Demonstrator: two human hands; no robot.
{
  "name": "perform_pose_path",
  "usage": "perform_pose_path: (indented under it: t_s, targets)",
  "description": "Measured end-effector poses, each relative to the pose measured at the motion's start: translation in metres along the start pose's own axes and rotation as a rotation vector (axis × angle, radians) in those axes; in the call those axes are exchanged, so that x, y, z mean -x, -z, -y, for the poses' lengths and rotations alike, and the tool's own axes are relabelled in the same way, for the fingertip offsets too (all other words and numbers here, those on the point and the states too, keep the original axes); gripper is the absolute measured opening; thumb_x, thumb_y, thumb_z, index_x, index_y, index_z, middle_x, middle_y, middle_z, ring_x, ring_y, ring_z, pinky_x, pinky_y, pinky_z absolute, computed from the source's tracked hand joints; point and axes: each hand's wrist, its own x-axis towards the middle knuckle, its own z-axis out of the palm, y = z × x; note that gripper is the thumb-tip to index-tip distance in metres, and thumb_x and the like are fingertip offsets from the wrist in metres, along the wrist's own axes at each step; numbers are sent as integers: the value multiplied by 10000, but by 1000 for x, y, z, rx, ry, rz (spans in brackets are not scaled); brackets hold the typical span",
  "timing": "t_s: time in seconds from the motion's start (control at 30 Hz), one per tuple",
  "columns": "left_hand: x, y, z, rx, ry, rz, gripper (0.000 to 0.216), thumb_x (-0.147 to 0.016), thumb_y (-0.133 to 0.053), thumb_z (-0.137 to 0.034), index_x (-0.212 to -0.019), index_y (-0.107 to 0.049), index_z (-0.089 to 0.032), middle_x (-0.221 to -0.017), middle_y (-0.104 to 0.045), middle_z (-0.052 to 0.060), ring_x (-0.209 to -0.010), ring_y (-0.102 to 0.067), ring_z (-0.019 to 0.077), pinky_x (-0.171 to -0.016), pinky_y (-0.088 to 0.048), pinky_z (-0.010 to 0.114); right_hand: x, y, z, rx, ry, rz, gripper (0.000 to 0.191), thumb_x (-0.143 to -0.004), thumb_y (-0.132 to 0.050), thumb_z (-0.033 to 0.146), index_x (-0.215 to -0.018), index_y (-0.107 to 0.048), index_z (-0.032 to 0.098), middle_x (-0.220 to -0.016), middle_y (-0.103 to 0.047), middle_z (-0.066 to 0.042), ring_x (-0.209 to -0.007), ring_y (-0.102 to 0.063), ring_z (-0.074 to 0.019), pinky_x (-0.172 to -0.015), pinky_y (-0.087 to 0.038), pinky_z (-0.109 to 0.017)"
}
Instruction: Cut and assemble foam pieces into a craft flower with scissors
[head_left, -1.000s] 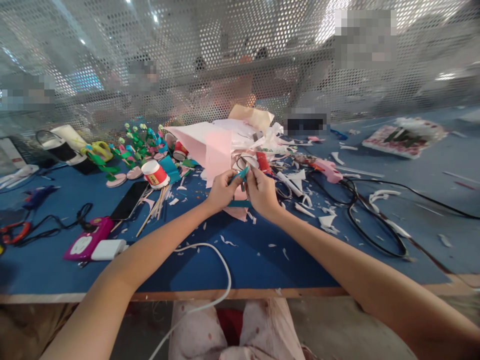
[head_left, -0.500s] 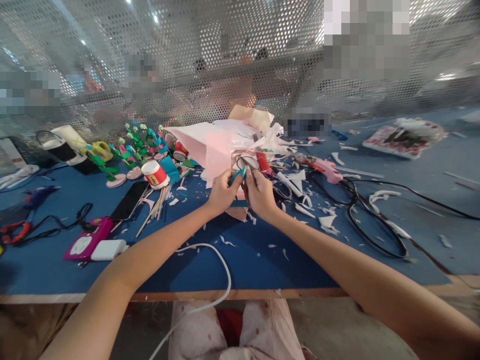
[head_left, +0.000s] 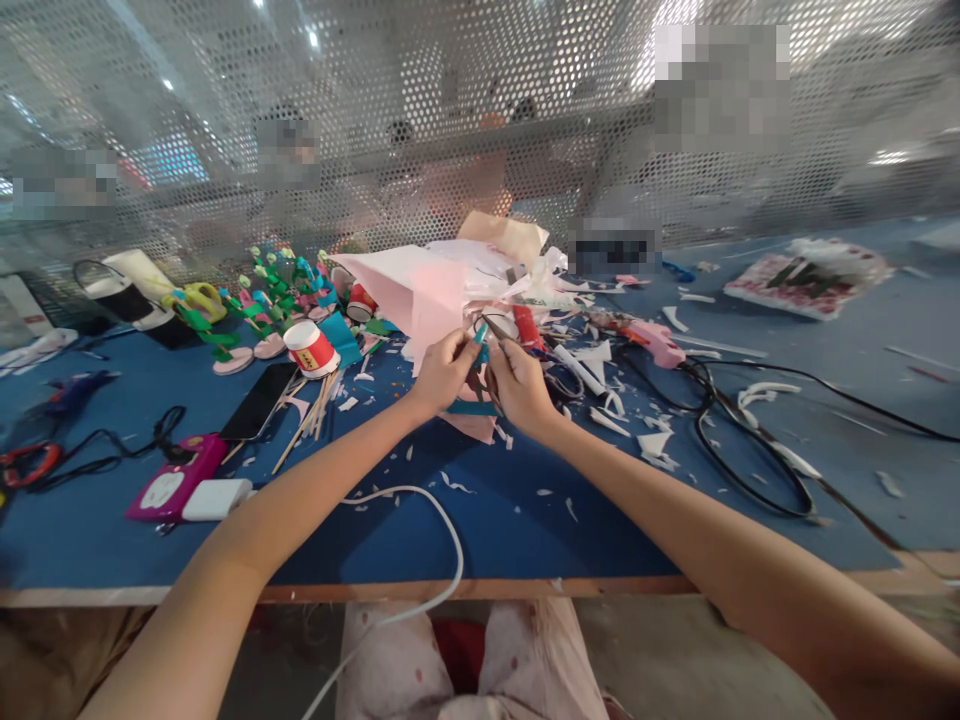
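Observation:
Pinched between the fingertips of my left hand (head_left: 444, 375) is a small teal paper piece (head_left: 481, 340), bent or folded. My right hand (head_left: 523, 385) is closed close beside it, around what look like dark scissors (head_left: 493, 326); their blades rise past the teal piece and the handles are mostly hidden by the fingers. Below the hands, a dark teal strip (head_left: 471, 408) lies over a pink paper scrap (head_left: 472, 428) on the blue table. Large pink paper sheets (head_left: 437, 310) are heaped just behind my hands.
Paper scraps litter the blue table (head_left: 517, 540). Rightward lie a pink glue gun (head_left: 655, 342) and black cable (head_left: 705, 430). Left are a red-and-white paper cup (head_left: 311, 350), thin sticks (head_left: 309, 420), a phone (head_left: 260, 402), a purple power bank (head_left: 180, 475) and green paper plants (head_left: 262, 300).
The teal piece has turned more upright between my fingertips. My left hand has shifted slightly left, and more of the dark tool shows between the hands.

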Motion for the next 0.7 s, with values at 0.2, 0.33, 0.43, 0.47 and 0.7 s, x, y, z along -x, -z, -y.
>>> perform_pose_path:
  t_s: [0.2,0.33,0.43,0.47,0.7]
  targets:
    - [3,-4,1,32,-22,-63,238,-820,-461,-324,-640,-411,-176,-473,-445,-60,-429,-476,75,-447,-392,195,2,-1,3,-122,-87,23,406,-765,-435,587,-623,-362,214,-375,-385,74,-318,-340,-67,-323,-260,-211]
    - [5,-5,2,54,-9,-76,240,-825,-453,-331,-644,-413,-179,-468,-448,-58,-413,-478,83,-429,-393,200,1,0,6,-55,-59,30,395,-772,-448,557,-607,-398,202,-366,-421,58,-321,-371,-73,-341,-292,-214]
    - [4,-3,0,11,-10,-83,256,-823,-457,-326,-622,-404,-177,-462,-446,-53,-408,-475,83,-412,-376,193,0,1,8,19,-13,6,381,-791,-437,522,-591,-389,202,-367,-430,49,-335,-386,-78,-353,-290,-214]
    - [4,-3,0,-2,-10,-76,252,-823,-457,-324,-625,-405,-177,-461,-446,-52,-406,-475,84,-409,-372,192,0,1,8,35,-3,6,376,-801,-428,510,-590,-385,202,-368,-431,47,-337,-389,-79,-356,-290,-214]
    - [-4,6,1,-7,-84,71,209,-826,-446,-345,-705,-446,-174,-566,-489,-30,-490,-487,90,-471,-399,198,0,3,7,47,2,68,371,-826,-391,505,-611,-408,203,-379,-447,41,-322,-401,-83,-355,-306,-219]
